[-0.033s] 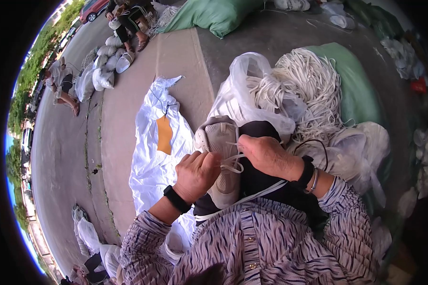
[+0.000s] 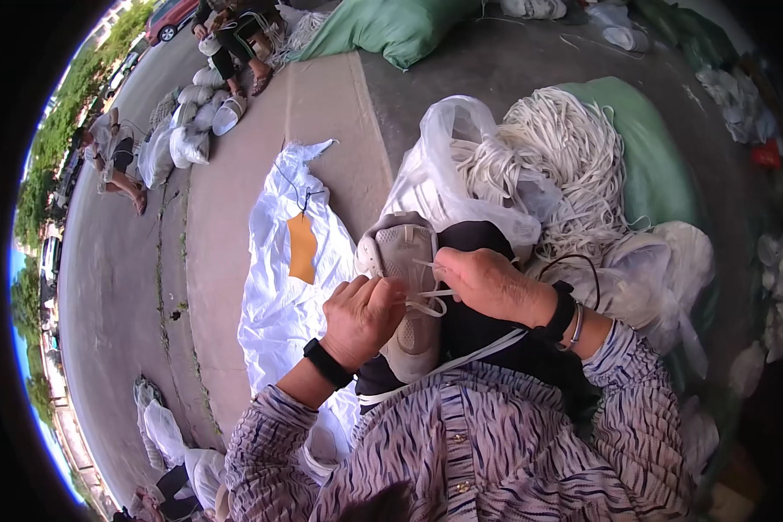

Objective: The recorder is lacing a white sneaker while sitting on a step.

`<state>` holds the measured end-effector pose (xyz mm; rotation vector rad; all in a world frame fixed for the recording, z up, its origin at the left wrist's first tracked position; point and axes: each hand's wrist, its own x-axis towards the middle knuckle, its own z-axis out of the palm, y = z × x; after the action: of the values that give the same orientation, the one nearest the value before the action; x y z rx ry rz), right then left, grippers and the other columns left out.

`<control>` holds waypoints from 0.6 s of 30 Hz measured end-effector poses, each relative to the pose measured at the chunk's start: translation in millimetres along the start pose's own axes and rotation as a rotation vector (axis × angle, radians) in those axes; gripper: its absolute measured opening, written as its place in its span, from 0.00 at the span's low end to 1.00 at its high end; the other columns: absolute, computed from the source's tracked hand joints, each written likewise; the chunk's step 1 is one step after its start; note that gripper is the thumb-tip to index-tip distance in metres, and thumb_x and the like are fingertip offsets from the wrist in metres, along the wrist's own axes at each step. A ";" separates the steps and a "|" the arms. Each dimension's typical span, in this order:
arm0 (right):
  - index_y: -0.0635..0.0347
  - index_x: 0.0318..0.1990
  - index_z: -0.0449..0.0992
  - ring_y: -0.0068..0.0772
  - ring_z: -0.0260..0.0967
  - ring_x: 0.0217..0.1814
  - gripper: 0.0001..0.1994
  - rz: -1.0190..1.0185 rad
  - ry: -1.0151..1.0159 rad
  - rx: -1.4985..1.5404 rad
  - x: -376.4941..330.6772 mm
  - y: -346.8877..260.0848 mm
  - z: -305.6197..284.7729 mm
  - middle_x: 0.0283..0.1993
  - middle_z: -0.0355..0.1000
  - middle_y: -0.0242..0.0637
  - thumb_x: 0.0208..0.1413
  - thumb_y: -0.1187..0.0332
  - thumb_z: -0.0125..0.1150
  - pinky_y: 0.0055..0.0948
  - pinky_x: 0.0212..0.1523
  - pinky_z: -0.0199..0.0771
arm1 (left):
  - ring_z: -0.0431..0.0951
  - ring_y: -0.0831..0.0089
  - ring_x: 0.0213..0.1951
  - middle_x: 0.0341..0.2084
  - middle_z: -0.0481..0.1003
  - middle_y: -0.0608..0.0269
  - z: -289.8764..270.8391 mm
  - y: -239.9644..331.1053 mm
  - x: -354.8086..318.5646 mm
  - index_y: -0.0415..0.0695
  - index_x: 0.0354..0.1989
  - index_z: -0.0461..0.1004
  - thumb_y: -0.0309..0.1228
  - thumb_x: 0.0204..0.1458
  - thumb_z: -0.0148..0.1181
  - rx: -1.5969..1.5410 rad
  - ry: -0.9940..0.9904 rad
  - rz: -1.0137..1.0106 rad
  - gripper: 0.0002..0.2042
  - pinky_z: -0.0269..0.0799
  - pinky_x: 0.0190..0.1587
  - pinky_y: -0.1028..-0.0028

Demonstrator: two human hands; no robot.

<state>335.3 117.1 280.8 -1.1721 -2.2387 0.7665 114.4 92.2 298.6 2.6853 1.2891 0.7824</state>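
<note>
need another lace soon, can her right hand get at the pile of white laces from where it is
Probably yes. The right hand sits at the shoe, and the pile of white laces lies just beyond it in an open plastic bag, with nothing between. It is pinching a lace now, though.

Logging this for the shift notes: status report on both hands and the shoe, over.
Left hand and right hand both pinch the white lace. Pale shoe rests on lap, toe away. Lace bundle beyond, clear of hands.

Shoe [image 2: 406,287] pale grey, white lace [image 2: 426,304]; laces bundle [image 2: 557,148] white; sack [image 2: 644,157] green; blouse [image 2: 496,452] purple-white striped; tag [image 2: 302,248] orange.
</note>
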 end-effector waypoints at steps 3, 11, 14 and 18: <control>0.64 0.29 0.71 0.18 0.59 0.19 0.09 0.208 0.021 0.515 6.9 17.9 -6.9 0.17 0.61 0.26 0.56 0.66 0.54 0.23 0.20 0.59 | 0.73 0.67 0.23 0.19 0.71 0.66 8.9 -2.0 -4.9 0.46 0.31 0.70 0.24 0.38 0.61 -0.090 0.048 -0.056 0.10 0.68 0.26 0.70; 0.59 0.33 0.73 0.08 0.49 0.15 0.07 0.730 0.282 0.935 -5.5 59.9 -43.9 0.18 0.58 0.18 0.51 0.67 0.60 0.14 0.12 0.45 | 0.75 0.65 0.27 0.27 0.71 0.59 24.4 -6.6 -39.8 0.41 0.37 0.68 0.23 0.42 0.58 -0.352 0.075 -0.274 0.12 0.70 0.29 0.72; 0.63 0.35 0.76 0.11 0.56 0.15 0.09 0.753 0.114 0.496 -5.7 58.0 -39.7 0.21 0.66 0.23 0.54 0.65 0.58 0.13 0.12 0.52 | 0.73 0.72 0.26 0.26 0.70 0.60 28.6 -3.2 -57.4 0.39 0.42 0.65 0.23 0.47 0.55 -0.648 0.141 -0.596 0.13 0.68 0.30 0.76; 0.67 0.40 0.75 0.14 0.62 0.16 0.12 0.434 0.307 0.419 -9.8 39.2 -32.0 0.26 0.73 0.33 0.58 0.66 0.52 0.15 0.17 0.61 | 0.62 0.85 0.25 0.26 0.65 0.71 24.8 -13.0 -74.4 0.39 0.41 0.61 0.29 0.53 0.57 -0.852 0.042 -0.853 0.13 0.62 0.30 0.83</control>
<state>383.3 135.3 275.7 -1.4561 -1.4970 1.0748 78.0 49.1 242.6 1.3058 1.4547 0.9355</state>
